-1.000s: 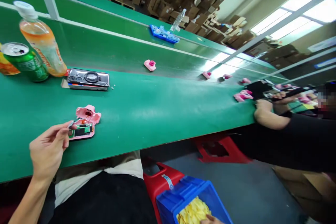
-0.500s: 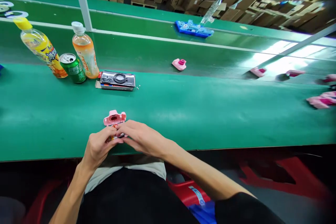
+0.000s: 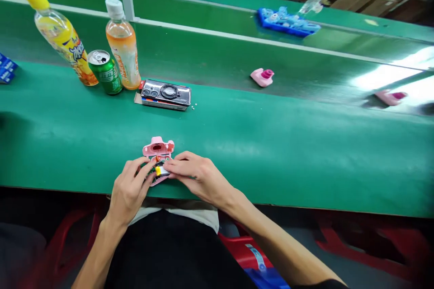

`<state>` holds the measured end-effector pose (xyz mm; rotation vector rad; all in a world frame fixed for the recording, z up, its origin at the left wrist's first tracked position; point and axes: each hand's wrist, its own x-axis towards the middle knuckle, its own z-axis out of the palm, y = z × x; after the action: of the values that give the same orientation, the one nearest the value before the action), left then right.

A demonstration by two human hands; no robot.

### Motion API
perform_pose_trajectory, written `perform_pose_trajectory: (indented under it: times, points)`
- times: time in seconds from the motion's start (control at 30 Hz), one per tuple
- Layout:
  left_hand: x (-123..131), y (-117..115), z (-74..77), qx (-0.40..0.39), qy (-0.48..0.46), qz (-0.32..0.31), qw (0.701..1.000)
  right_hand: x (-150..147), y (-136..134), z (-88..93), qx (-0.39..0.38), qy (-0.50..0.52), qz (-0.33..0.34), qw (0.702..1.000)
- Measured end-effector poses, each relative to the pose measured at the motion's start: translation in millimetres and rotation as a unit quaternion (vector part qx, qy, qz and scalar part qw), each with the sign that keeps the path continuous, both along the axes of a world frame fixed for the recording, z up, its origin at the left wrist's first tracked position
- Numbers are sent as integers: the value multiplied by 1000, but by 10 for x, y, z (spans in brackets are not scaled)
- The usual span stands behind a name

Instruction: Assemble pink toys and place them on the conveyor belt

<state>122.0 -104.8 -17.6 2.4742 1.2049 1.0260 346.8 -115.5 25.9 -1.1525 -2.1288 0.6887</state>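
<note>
A pink toy-camera shell half (image 3: 149, 150) lies upturned on the green table, just beyond my fingers. Nearer to me is the other pink housing half (image 3: 158, 182), with a circuit board and thin wires inside. My left hand (image 3: 129, 187) is closed on this housing's left side, thumb and fingertips at its edges. A small silver battery with yellow tape (image 3: 163, 170) rests at the housing's middle. The thumb and fingers of my right hand (image 3: 203, 176) pinch its right end and partly cover it.
Beyond the hands stand a yellow drink bottle (image 3: 63, 36), a green can (image 3: 106, 72) and an orange drink bottle (image 3: 124, 49). Beside them a phone (image 3: 166, 92) lies on a box. Pink parts (image 3: 262, 77) and a blue tray (image 3: 288, 23) sit farther back.
My hands have spread a little apart, so the battery and the open housing show more. The view has shifted, placing the table items lower and mostly farther right.
</note>
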Motion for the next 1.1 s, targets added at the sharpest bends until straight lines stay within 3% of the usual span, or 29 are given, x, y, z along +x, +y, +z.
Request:
perform_pose_trajectory:
  times: [0.17,0.3,0.57,0.7,0.93,1.1]
  points:
    - [16,-8,-106,-11,-15,-7,1000,66,-31,-104,69,-75,44,994]
    - [24,5,-100,-9,-10,0,1000,50,-22,-116,75,-146,63,984]
    - [33,21,-88,-9,14,5,1000,-35,57,-131,79,-174,80,978]
    - [35,39,-93,0,28,-4,1000,-100,93,-87,105,-250,99,958]
    - [-22,4,-31,3,37,-41,998,-194,-31,28,133,-346,71,926]
    - [-73,-20,3,41,74,-80,993,-168,-111,-155,218,-290,38,931]
